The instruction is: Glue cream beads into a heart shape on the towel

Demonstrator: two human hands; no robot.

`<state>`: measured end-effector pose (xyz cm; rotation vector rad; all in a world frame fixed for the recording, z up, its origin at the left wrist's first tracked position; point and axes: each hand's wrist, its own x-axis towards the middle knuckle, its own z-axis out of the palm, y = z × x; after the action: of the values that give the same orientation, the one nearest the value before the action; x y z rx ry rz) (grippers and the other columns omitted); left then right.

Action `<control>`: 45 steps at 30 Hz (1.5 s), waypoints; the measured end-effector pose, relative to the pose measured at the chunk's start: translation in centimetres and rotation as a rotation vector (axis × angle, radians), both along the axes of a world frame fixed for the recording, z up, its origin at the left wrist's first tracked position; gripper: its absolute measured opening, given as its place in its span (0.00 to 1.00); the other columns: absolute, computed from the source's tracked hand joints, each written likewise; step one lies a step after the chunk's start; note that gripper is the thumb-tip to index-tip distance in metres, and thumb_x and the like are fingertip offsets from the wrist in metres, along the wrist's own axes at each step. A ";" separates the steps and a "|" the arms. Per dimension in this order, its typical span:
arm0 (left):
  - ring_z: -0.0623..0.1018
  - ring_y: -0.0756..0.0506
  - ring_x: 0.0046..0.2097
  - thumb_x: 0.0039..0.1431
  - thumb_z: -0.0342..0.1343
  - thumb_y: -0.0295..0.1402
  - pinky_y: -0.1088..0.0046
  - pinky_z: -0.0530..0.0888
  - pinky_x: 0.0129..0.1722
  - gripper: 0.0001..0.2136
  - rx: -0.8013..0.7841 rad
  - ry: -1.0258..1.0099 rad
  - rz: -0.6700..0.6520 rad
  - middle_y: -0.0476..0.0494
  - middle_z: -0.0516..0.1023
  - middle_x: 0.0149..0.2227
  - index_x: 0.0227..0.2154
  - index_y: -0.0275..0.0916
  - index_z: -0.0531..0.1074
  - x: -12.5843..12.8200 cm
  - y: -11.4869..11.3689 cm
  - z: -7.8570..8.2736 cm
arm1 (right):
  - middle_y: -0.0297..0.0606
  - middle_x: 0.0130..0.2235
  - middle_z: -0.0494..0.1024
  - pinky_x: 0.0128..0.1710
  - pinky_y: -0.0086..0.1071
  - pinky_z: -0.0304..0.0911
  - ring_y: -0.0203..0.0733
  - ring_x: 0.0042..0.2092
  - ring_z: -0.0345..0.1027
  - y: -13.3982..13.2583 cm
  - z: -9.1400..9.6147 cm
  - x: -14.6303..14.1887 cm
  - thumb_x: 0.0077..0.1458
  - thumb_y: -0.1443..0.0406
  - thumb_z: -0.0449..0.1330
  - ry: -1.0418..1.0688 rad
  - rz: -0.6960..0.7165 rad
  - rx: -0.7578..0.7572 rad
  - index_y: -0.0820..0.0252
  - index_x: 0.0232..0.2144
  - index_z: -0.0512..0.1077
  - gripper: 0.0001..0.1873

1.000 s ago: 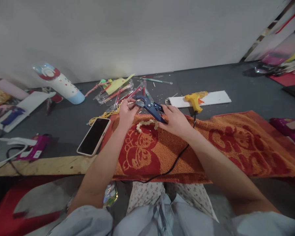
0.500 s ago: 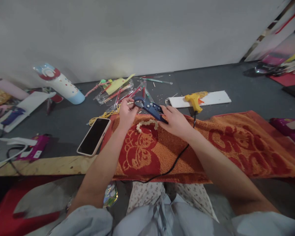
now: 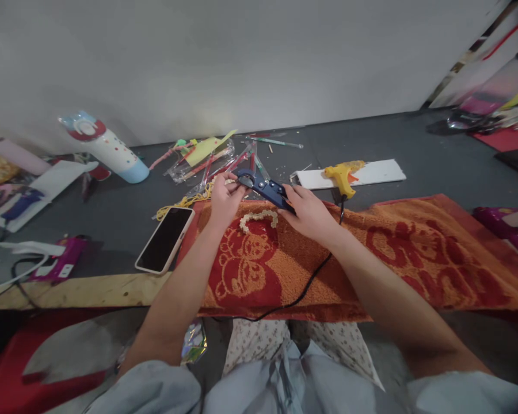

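My right hand (image 3: 313, 213) is wrapped round the handles of a dark blue pipe cutter (image 3: 267, 190). The cutter's curved jaw points left, and its handles are pressed close together. At the jaw, my left hand (image 3: 225, 198) is closed in a pinch on a thin pale stick, mostly hidden by the fingers. Below the cutter, a curved row of small cream pieces (image 3: 259, 216) lies on an orange and red towel (image 3: 311, 259). Yellow cord (image 3: 183, 202) lies just left of my left hand.
A phone (image 3: 166, 238) lies left of the towel. Behind my hands are plastic sleeves and sticks (image 3: 216, 158). A yellow glue gun (image 3: 343, 175) rests on a white board (image 3: 382, 171), its black cable crossing the towel. A bottle (image 3: 107, 149) leans at the back left.
The cutter's handles have come closer together in my right hand. The pale stick at the jaw shows less than before. My left hand has barely shifted.
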<state>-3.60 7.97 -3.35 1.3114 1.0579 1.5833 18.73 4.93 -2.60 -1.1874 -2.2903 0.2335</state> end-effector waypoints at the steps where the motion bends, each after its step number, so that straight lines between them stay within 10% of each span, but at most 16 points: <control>1: 0.83 0.46 0.34 0.47 0.68 0.37 0.65 0.82 0.42 0.22 0.003 0.002 -0.004 0.52 0.80 0.29 0.36 0.43 0.58 0.0 0.0 0.0 | 0.57 0.49 0.73 0.53 0.52 0.66 0.60 0.52 0.68 0.0 0.0 0.0 0.58 0.62 0.54 0.004 -0.002 0.001 0.70 0.59 0.62 0.28; 45: 0.84 0.43 0.35 0.51 0.67 0.39 0.64 0.83 0.38 0.20 -0.075 0.073 0.043 0.43 0.82 0.33 0.40 0.41 0.64 -0.4 -0.1 0.1 | 0.53 0.44 0.76 0.44 0.46 0.67 0.57 0.45 0.70 0.8 -0.2 0.6 0.58 0.58 0.55 0.080 -0.144 -0.144 0.63 0.52 0.68 0.22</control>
<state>-3.95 7.91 -3.25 1.3125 1.1864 1.5224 19.29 5.78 -2.80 -1.3833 -2.1380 0.3902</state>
